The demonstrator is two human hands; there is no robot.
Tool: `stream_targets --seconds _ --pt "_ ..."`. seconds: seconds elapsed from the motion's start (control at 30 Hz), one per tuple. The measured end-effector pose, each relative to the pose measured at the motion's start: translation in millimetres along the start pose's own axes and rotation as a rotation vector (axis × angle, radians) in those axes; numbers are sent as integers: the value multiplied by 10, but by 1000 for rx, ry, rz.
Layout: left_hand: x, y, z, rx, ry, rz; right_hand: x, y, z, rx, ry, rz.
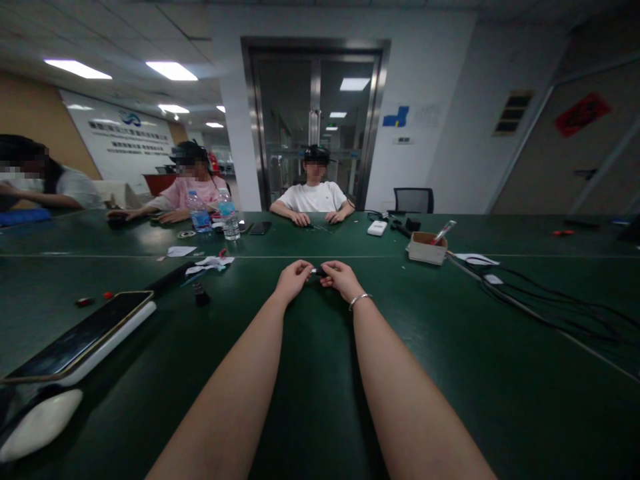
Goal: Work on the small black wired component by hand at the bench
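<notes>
Over the green table, my left hand [293, 280] and my right hand [343, 279] meet with fingertips pinched. Between them is a small black object with a silvery end [316, 271], too small to identify surely. The fingers of my left hand close on its silvery end. Its black part sits in the fingers of my right hand, which partly hide it. A metal bracelet [360, 301] circles my right wrist. A small black piece [201, 295] lies to the left of my hands.
A phone [90, 333] on a white box and a white mouse [43, 423] lie left. Scraps of paper [213, 263] and two bottles [229, 217] stand beyond. On the right are a small box [427, 250] and cables [540, 300]. A person [315, 197] sits opposite.
</notes>
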State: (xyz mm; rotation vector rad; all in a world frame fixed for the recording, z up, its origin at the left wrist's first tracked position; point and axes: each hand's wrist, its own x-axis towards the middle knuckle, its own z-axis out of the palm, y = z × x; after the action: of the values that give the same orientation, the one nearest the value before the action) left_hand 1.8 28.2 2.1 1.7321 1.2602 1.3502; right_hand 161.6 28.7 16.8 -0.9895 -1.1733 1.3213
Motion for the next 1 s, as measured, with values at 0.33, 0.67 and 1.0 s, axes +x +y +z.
stream_targets --seconds 0.33,0.67,1.0 --pt "-7 12 -3 25 19 25 11 6 -9 10 -3 -2" --pt "-26 43 10 -47 -19 -10 -1 7 -3 5 -2 -6" --pt "13 -45 20 -7 -28 -23 -8 -7 8 10 2 1"
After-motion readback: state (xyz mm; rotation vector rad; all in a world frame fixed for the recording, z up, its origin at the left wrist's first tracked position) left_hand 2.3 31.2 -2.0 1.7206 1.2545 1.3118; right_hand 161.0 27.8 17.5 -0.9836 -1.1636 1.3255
